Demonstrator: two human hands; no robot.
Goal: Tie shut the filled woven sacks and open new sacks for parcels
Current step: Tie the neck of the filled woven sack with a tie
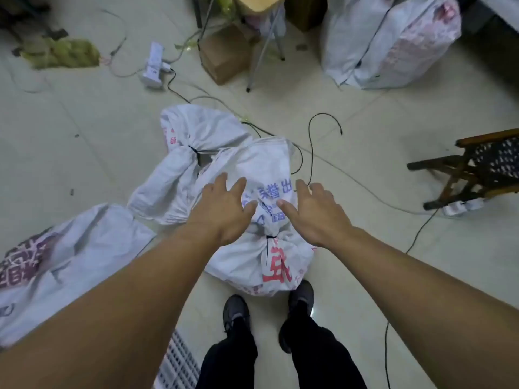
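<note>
Pale tiled floor (84,122) carries everything, with no tabletop in sight, and the near sack (241,262) lies at the person's feet. Its neck is already cinched by a black tie (270,237). The left hand (224,209) and right hand (314,214) are spread flat and apart over its flared mouth, gripping nothing; whether they touch the cloth I cannot tell. Just behind the near sack a second sack (168,189) is also bound with a dark tie. To its left a third sack (84,248) lies rumpled, its neck out of sight. Well beyond it to the right stands a bulging large sack (393,46), whose closure I cannot make out. So the tying looks largely done, while no fresh sack appears opened for parcels yet. A black cable (311,153) loops just behind the near sack, a wooden chair (477,169) stands to its right, and a power strip (154,66) and cardboard box (224,54) sit far behind it.
</note>
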